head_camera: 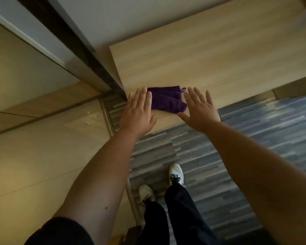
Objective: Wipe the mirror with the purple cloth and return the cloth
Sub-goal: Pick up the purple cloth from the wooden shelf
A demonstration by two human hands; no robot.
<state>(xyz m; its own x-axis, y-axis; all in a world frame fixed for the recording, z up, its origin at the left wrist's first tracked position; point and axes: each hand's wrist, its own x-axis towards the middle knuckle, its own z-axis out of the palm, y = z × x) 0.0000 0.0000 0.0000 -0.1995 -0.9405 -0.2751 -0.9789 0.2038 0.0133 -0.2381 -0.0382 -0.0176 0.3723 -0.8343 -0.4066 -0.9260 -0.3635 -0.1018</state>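
Purple cloth (166, 100), one soft folded piece with a small hanging loop at a corner, lies near the front edge of a pale wood-grain counter (210, 55). Both hands are spread flat and hold nothing: left hand (138, 112) overlapping the cloth's left edge, right hand (200, 108) just beside its right. Two white laced shoes (176, 174) stand on striped grey floor.

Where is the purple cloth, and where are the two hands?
purple cloth (166, 100): head view, middle of the folded fabric.
left hand (139, 112): head view, back of the hand.
right hand (200, 110): head view, back of the hand.
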